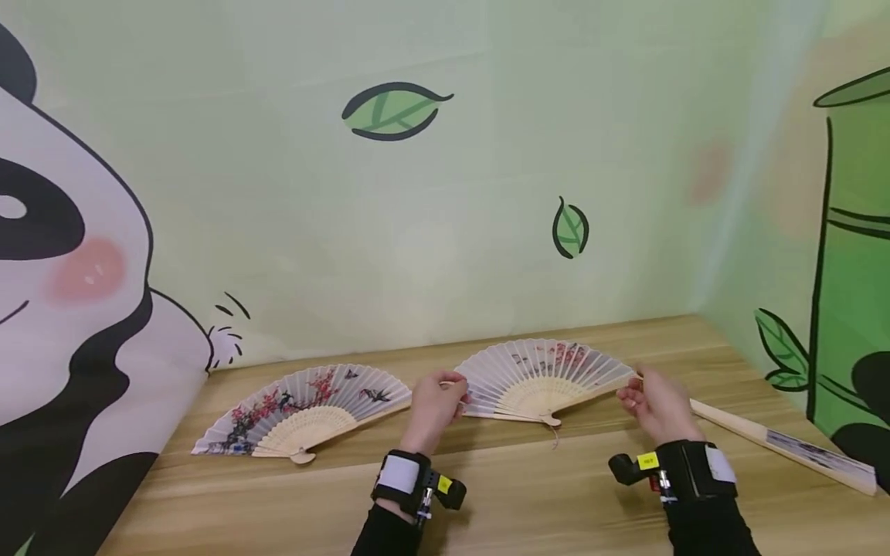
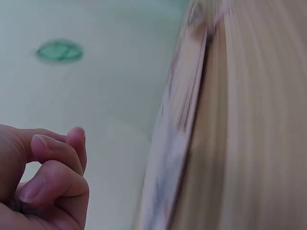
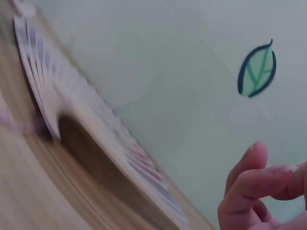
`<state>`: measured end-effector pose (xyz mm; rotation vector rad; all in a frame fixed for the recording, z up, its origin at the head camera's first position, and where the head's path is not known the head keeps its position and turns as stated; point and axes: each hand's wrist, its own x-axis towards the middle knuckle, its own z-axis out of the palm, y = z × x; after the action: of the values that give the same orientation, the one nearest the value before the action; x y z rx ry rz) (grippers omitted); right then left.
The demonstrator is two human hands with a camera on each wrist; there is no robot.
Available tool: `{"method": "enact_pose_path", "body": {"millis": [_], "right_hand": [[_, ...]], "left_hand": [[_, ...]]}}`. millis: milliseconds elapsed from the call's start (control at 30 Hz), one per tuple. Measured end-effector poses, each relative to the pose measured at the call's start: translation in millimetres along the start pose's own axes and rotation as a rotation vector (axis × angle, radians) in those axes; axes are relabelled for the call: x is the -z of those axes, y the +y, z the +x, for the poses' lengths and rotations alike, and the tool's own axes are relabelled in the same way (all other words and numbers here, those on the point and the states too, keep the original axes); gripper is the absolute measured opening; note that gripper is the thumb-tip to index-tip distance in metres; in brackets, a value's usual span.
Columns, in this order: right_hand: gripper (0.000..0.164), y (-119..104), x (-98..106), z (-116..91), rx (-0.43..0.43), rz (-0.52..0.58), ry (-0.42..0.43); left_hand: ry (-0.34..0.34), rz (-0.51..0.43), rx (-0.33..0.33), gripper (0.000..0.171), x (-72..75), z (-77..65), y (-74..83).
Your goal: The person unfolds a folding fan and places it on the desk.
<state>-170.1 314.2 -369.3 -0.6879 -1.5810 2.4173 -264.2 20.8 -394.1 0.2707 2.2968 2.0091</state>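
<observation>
No text, number or brand can be read. In the head view, a yellow label (image 1: 444, 485) sits on the small black camera (image 1: 455, 495) at the person's left wrist. Another yellow label (image 1: 647, 461) sits on the matching camera (image 1: 623, 469) at the right wrist, with tiny dark marks too small and blurred to make out as letters or figures.
</observation>
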Motion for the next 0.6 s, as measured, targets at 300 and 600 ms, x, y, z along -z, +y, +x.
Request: {"method": "enact_pose_path", "body": {"millis": [300,600], "right_hand": [[0.044,-33.4,61.7,1.9,0.123,-0.483,0.094],[0.049,-57.8,111.4,-2.7,0.139,-0.922,0.089]], "left_hand": [[-0.219,0.164,-0.177,0.015,-100.7,14.2,41.6],[-0.401,0.514,-0.356,0.016,-224.0,17.3,59.7]]}}
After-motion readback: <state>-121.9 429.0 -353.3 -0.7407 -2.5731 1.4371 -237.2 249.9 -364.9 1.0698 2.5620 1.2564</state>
